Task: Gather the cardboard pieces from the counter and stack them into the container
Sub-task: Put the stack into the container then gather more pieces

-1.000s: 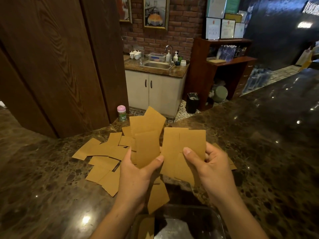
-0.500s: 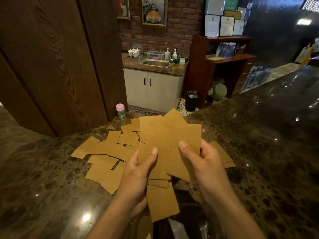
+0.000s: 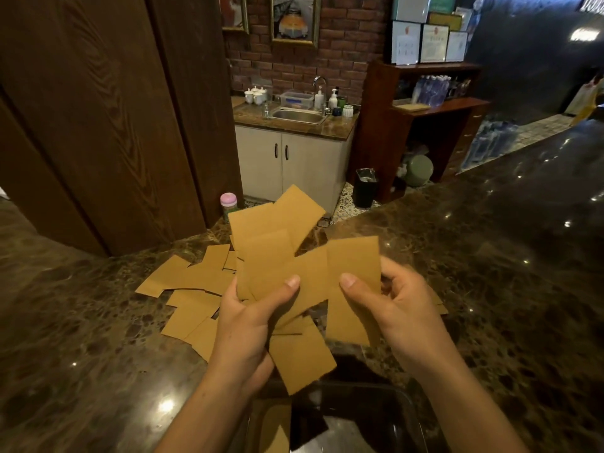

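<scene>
– Cardboard pieces (image 3: 271,256): where do they sit, for the record?

– Three groups. A fanned bunch is gripped in the left hand (image 3: 248,325), with the thumb across the front and the fingers curled behind. The bunch is held up off the worktop (image 3: 490,289), and its lowest piece hangs over the container (image 3: 408,400). A single piece (image 3: 353,273) is pinched in the right hand (image 3: 402,308), thumb on the front face and fingers behind. Its left edge meets the fan; I cannot tell whether they actually touch.

– And the third group?

– Loose pieces (image 3: 192,289) lie flat and overlapping on the worktop, left of the left hand and toward the far edge. A few corners also show just behind the right hand.

– Container: position, contents?

– It is at the near edge of the worktop, below both hands, and only partly in frame. Its walls are dark and see-through, and one corner is rounded. One brown piece (image 3: 277,429) stands tilted inside, at its left side.

– Other items?

– A pink-lidded jar (image 3: 227,206) stands at the far edge, just behind the fan.
</scene>
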A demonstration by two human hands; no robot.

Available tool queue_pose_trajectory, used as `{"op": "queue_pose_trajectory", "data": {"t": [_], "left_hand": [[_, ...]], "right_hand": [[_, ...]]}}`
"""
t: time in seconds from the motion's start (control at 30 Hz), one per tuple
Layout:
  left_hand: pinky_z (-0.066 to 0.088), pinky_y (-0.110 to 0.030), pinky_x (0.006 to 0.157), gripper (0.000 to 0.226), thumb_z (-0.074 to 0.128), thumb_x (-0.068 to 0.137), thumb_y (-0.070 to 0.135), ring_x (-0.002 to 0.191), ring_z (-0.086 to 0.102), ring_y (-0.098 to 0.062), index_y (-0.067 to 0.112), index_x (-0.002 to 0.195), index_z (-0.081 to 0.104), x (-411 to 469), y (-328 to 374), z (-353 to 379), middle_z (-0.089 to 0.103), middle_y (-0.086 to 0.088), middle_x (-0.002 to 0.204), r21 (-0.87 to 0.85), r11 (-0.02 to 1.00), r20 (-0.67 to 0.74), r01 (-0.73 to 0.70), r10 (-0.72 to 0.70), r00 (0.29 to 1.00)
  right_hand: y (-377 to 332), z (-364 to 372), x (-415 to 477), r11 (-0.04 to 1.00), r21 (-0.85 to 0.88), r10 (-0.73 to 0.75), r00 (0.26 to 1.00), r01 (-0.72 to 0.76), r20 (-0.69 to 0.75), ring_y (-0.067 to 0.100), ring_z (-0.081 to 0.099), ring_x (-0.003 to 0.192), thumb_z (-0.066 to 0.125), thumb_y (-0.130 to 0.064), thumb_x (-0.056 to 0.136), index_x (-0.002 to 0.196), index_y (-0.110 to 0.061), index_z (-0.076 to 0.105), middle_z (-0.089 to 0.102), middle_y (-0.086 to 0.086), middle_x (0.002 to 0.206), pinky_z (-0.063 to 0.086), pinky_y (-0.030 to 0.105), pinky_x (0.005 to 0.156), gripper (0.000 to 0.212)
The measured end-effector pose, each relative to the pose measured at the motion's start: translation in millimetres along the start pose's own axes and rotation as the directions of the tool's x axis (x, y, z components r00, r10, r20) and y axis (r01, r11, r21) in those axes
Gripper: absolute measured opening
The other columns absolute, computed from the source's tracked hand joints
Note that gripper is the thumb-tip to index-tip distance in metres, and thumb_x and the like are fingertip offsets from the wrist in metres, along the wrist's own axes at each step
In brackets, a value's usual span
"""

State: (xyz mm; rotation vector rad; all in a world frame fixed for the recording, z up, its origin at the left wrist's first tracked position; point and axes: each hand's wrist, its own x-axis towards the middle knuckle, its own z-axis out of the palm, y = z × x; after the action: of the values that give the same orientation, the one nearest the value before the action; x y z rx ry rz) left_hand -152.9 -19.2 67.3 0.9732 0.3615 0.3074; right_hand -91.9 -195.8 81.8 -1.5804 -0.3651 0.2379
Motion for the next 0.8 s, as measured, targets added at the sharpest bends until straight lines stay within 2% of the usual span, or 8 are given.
{"op": "queue_pose_trajectory", "data": {"t": [0.07, 0.13, 0.3, 0.43, 0.53, 0.6, 0.7, 0.8], "left_hand": [[0.061, -0.044, 0.077, 0.047, 0.079, 0.073, 0.004, 0.094, 0.076, -0.030, 0.020, 0.114, 0.066, 4, 2, -2, 0.079, -0.011, 0.102, 0.014, 1.000, -0.035, -0.015, 0.015, 0.999], [0.061, -0.043, 0.076, 0.051, 0.082, 0.069, 0.006, 0.094, 0.076, -0.030, 0.018, 0.116, 0.065, 7, 5, -3, 0.079, -0.011, 0.102, 0.054, 0.998, -0.033, -0.020, 0.022, 0.999], [0.063, -0.040, 0.072, 0.054, 0.085, 0.069, 0.000, 0.093, 0.076, -0.034, 0.010, 0.118, 0.065, 8, 11, -7, 0.078, -0.018, 0.105, 0.192, 0.981, 0.089, -0.012, -0.005, 0.996], [0.062, -0.039, 0.074, 0.045, 0.083, 0.073, 0.010, 0.093, 0.076, -0.032, 0.013, 0.116, 0.068, 4, 10, -2, 0.078, -0.015, 0.104, 0.203, 0.979, 0.139, -0.003, -0.025, 0.990], [0.062, -0.041, 0.075, 0.026, 0.066, 0.092, 0.026, 0.093, 0.077, -0.027, 0.020, 0.117, 0.068, 3, 10, 0, 0.080, -0.010, 0.104, 0.058, 0.996, 0.080, 0.071, -0.076, 0.994], [0.063, -0.041, 0.073, 0.025, 0.060, 0.097, 0.026, 0.090, 0.078, -0.026, 0.020, 0.120, 0.067, 3, 11, 0, 0.079, -0.012, 0.106, -0.009, 0.996, 0.067, 0.084, -0.083, 0.994], [0.065, -0.042, 0.073, 0.028, 0.062, 0.095, 0.021, 0.086, 0.078, -0.029, 0.019, 0.123, 0.065, 0, 11, 2, 0.078, -0.018, 0.105, -0.023, 0.998, 0.063, 0.058, -0.056, 0.996], [0.064, -0.043, 0.071, 0.031, 0.067, 0.091, 0.016, 0.091, 0.077, -0.030, 0.020, 0.121, 0.065, -1, 9, 3, 0.078, -0.014, 0.107, -0.017, 0.999, 0.029, 0.031, -0.031, 0.999]], "right_hand": [[1, -2, -5, 0.991, -0.115, 0.089, 0.983, -0.071, 0.160, 0.008, 0.077, 0.098, 0.068, -0.020, 0.097, 0.123, -0.024, 0.072, 0.080, -0.009, 0.108, 0.062, 0.024, 0.075, 0.026], [2, -3, -7, 0.974, -0.217, 0.120, 0.967, -0.070, 0.226, 0.004, 0.075, 0.101, 0.070, -0.022, 0.097, 0.122, -0.029, 0.073, 0.079, -0.013, 0.109, 0.060, 0.022, 0.079, 0.026], [-12, -11, 4, 0.983, -0.180, 0.059, 0.986, -0.031, 0.153, 0.007, 0.076, 0.103, 0.072, -0.018, 0.096, 0.121, -0.029, 0.074, 0.080, -0.011, 0.111, 0.060, 0.034, 0.089, 0.027], [-11, -3, 8, 0.981, -0.192, 0.048, 0.977, -0.008, 0.206, 0.010, 0.077, 0.100, 0.068, -0.015, 0.098, 0.122, -0.023, 0.073, 0.081, -0.006, 0.109, 0.062, 0.027, 0.082, 0.025], [-4, 1, 7, 0.998, -0.056, 0.019, 0.997, -0.015, 0.071, 0.017, 0.078, 0.100, 0.066, -0.012, 0.098, 0.123, -0.020, 0.071, 0.081, -0.001, 0.109, 0.065, 0.031, 0.079, 0.026], [0, 2, 4, 0.994, 0.102, 0.037, 0.999, -0.039, 0.021, 0.019, 0.079, 0.099, 0.064, -0.010, 0.098, 0.123, -0.020, 0.069, 0.082, 0.000, 0.108, 0.066, 0.033, 0.076, 0.028], [5, 5, -2, 0.960, 0.270, 0.071, 0.997, -0.071, 0.011, 0.014, 0.079, 0.094, 0.065, -0.015, 0.092, 0.121, -0.023, 0.069, 0.082, -0.002, 0.105, 0.063, 0.026, 0.069, 0.031], [6, 6, -2, 0.920, 0.380, 0.085, 0.996, -0.093, 0.039, 0.016, 0.079, 0.097, 0.064, -0.020, 0.087, 0.127, -0.016, 0.067, 0.081, 0.004, 0.109, 0.063, 0.027, 0.072, 0.040]]}}
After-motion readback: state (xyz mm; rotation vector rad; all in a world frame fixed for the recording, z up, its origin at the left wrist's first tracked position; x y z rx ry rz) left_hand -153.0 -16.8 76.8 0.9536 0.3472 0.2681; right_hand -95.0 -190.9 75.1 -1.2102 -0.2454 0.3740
